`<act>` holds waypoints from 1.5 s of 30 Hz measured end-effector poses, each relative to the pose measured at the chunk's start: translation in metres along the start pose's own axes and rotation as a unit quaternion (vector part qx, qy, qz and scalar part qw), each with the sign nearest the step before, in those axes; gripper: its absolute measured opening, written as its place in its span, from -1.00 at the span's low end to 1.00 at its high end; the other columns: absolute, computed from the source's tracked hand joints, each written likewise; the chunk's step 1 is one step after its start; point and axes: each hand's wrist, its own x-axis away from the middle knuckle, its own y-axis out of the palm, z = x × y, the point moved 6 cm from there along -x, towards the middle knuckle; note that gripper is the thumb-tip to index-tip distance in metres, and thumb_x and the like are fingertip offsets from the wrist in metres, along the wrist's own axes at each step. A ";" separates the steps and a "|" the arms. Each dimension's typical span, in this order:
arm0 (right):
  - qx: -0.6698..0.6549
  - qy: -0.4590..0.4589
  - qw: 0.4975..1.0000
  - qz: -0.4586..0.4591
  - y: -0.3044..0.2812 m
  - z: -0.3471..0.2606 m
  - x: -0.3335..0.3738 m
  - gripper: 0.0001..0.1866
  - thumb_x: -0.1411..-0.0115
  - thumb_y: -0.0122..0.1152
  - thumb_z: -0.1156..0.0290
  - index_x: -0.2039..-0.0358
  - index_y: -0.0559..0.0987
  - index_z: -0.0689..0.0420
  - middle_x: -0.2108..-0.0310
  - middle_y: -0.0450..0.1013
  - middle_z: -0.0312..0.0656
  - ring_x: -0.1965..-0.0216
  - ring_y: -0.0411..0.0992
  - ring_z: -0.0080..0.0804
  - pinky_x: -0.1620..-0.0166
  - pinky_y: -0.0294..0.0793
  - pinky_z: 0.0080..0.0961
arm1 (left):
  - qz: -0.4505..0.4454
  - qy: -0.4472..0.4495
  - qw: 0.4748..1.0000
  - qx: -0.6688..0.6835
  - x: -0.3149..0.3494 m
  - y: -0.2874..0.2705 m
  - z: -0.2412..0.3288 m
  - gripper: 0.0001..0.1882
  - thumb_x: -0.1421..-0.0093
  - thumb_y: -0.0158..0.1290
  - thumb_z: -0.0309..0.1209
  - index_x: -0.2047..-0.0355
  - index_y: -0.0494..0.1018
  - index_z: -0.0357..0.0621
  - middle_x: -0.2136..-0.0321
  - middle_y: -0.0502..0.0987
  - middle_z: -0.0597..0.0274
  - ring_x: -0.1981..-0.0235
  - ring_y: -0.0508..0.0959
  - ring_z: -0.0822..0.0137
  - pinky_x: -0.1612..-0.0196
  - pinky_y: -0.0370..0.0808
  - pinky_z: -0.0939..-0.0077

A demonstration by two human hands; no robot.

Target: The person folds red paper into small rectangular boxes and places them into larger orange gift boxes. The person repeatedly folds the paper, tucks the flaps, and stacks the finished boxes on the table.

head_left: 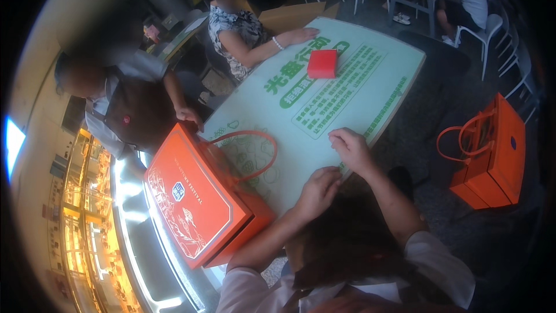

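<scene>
My left hand (319,192) and my right hand (350,149) hover close together by the near edge of a pale green table (278,150) with green printing. Both have loosely curled fingers and nothing visible in them. Left of my left forearm stands a large orange gift box (194,197) with a carrying handle and pale line drawings, tilted in my view. It is the thing nearest to my left hand, and I cannot see either hand touching it. Farther back on the table lies a small red box-like item (322,64), perhaps a wallet.
A person (243,35) sits at the far side, one hand on the table. Another person (139,98) stands left, a hand behind the gift box. A lit display case (92,220) curves along the left. Another orange gift box (492,156) and white chairs (486,35) are right.
</scene>
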 end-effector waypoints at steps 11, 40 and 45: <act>-0.024 0.055 0.998 0.002 0.003 0.010 0.005 -0.86 -0.32 0.18 0.46 0.18 0.60 0.24 0.44 0.54 -0.15 0.41 0.52 -0.42 0.30 0.51 -0.47 | 0.016 0.023 1.000 0.012 0.004 0.002 -0.001 -0.83 -0.21 0.13 -0.54 0.18 0.54 -0.29 0.07 0.54 -0.08 0.04 0.53 -0.12 -0.03 0.50 0.16; 0.043 0.025 0.999 -0.008 0.027 0.009 0.006 -0.87 -0.29 0.22 0.44 0.27 0.61 0.24 0.39 0.53 -0.03 0.36 0.51 -0.19 0.24 0.49 -0.28 | -0.044 0.022 0.996 -0.069 0.012 -0.009 0.015 -0.80 -0.27 0.07 -0.52 0.12 0.54 -0.32 0.01 0.52 -0.18 -0.05 0.50 -0.17 -0.14 0.44 0.07; 0.009 -0.054 0.996 0.065 0.028 -0.040 -0.005 -0.89 -0.24 0.23 0.46 0.28 0.63 0.23 0.37 0.57 -0.02 0.34 0.58 -0.09 0.27 0.54 -0.27 | -0.028 -0.015 0.995 -0.099 0.020 -0.033 0.024 -0.80 -0.30 0.06 -0.50 0.12 0.56 -0.30 -0.02 0.52 -0.16 -0.06 0.50 -0.12 -0.14 0.43 0.13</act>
